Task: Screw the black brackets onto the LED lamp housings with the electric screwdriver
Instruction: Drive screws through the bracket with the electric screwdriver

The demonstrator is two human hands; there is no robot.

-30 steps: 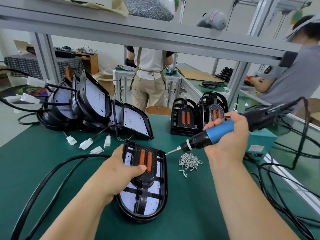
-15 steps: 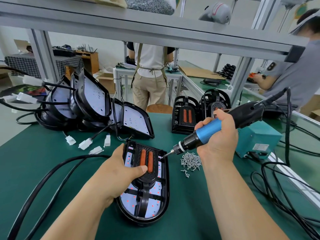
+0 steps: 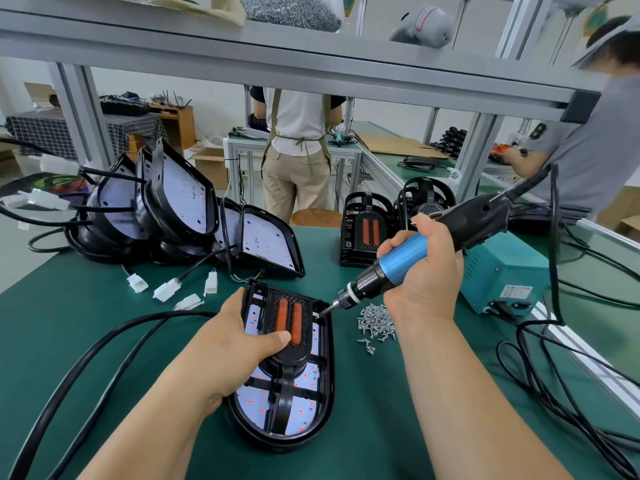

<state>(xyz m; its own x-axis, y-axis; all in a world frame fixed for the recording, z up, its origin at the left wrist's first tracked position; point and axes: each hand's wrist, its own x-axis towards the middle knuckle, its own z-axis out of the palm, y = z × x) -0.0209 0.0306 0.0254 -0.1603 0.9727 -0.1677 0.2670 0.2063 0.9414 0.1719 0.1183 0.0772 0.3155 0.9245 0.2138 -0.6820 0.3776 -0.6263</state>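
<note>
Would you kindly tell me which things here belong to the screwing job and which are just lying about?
In use: left hand gripping the lamp housing, black bracket on it, electric screwdriver in the right hand, loose screws.
Lying about: white plugs, bag of screws overhead, cardboard box.

Left hand (image 3: 235,344), right hand (image 3: 422,271): fingers (image 3: 429,230) curled.

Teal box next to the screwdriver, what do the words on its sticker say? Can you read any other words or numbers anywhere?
Nothing here can be read.
White label on the teal box: rows of print, too small to read.
Dark patch on the grey sleeve: blurred.
Green and yellow sign at the top right: blurred.
</note>
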